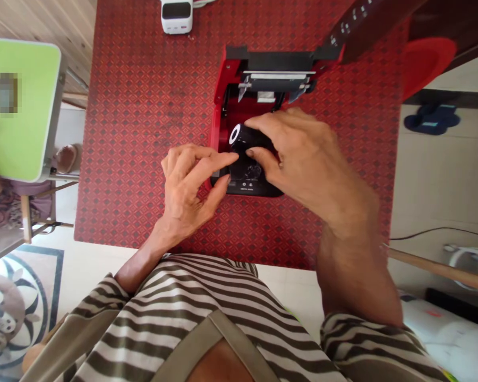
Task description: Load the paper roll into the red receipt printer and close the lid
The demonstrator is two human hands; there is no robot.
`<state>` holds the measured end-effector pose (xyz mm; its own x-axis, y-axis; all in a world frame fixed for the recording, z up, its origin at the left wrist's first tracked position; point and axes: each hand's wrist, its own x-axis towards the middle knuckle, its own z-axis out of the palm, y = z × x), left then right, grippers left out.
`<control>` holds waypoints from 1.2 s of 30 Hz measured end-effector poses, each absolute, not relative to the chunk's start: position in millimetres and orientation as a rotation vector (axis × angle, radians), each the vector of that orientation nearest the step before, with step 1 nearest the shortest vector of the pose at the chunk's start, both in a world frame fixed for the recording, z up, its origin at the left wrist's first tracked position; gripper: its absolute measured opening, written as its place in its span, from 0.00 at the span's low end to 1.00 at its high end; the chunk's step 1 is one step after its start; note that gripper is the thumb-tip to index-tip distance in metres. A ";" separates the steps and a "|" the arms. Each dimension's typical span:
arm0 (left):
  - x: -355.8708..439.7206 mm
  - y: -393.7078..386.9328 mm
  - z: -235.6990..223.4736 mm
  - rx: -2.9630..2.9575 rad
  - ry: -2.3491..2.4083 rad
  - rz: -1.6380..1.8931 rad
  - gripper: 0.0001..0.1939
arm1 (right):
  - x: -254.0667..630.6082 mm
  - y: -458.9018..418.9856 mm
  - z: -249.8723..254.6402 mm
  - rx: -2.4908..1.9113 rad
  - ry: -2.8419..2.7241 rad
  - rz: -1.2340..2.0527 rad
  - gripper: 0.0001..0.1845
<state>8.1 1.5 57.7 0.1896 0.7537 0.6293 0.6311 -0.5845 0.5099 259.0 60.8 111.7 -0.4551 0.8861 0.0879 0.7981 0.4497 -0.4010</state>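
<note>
A red and black desktop printer (247,192) stands with its lid raised, showing the rollers (279,84) inside. Over its front part is a black ribbon roll (245,137) with a white ring-shaped core at its left end. My right hand (306,159) is closed round the roll's right side, thumb below and fingers above. A dark, shiny, crinkled stretch of film (245,167) hangs from the roll toward the printer's front. My left hand (195,183) has its index finger and thumb at this film's left edge, a little apart, the other fingers curled.
A red patterned cloth (143,116) covers the table. A small white device (177,17) with a cable stands at the back. To the left is a green-topped table (24,132), with part of a person beside it. Dark slippers (432,118) lie on the floor at right.
</note>
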 end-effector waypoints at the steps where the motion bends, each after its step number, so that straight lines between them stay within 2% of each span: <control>1: 8.0 3.0 59.7 2.309 1.344 1.350 0.12 | 256.9 60.9 110.1 -1.448 -2.425 0.426 0.18; 5: 4.0 9.0 70.0 2.322 1.262 1.257 0.15 | 245.7 64.7 99.1 -1.482 -2.439 0.358 0.19; 8: 1.1 12.7 74.2 2.334 1.207 1.219 0.13 | 238.7 70.1 90.3 -1.535 -2.456 0.322 0.20; 12: 1.9 15.8 74.5 2.355 1.286 1.056 0.14 | 236.0 78.1 89.2 -1.577 -2.554 0.251 0.20; 16: 5.0 17.6 78.5 2.369 1.381 0.881 0.07 | 235.4 85.1 94.1 -1.584 -2.639 0.322 0.20; 19: 5.8 18.6 81.4 2.344 1.356 0.901 0.06 | 234.2 88.3 91.5 -1.592 -2.619 0.387 0.20; 24: 4.5 21.0 76.2 2.338 1.330 0.977 0.07 | 237.4 89.9 75.0 -1.514 -2.428 0.426 0.14; 31: 3.4 26.4 72.6 2.325 1.344 0.974 0.07 | 244.4 92.7 71.1 -1.416 -2.457 0.466 0.15; 36: 1.2 29.6 72.5 2.324 1.264 1.049 0.06 | 243.8 84.7 98.7 -1.478 -2.410 0.533 0.20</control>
<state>1.2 29.6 72.5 0.3482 0.8170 0.4597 0.6020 -0.5708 0.5584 243.8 84.7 98.7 -0.4462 0.8943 0.0322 0.7974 0.4137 -0.4394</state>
